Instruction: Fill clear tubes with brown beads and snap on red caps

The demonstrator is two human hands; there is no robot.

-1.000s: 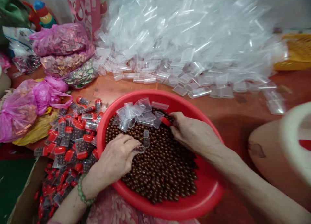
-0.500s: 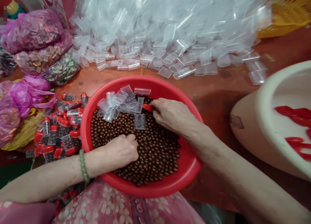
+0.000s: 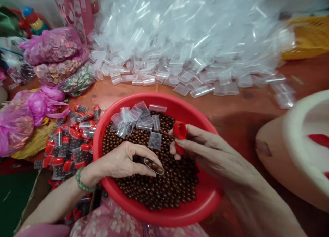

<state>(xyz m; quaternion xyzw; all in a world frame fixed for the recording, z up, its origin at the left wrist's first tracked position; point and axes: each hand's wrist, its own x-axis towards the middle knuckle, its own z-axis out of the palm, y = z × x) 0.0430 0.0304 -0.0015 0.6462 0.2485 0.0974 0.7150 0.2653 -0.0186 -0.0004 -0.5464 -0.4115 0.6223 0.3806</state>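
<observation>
Up from the balls (image 3: 174, 187) rose my left grip (image 3: 122, 160) with a filled tube (image 3: 154, 166); nearby my right grip (image 3: 210, 146) pinched red caps (image 3: 179, 130); capping seemingly needed alignment.

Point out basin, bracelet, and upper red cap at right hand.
basin (image 3: 207, 191): head view, bare inner wall, lower right
bracelet (image 3: 79, 182): head view, on its beads
upper red cap (image 3: 177, 130): head view, outer wall

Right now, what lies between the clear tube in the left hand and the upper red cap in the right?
In the head view, loose brown balls in the red basin, lower down, with fingertips of the right hand near the cap.
</observation>
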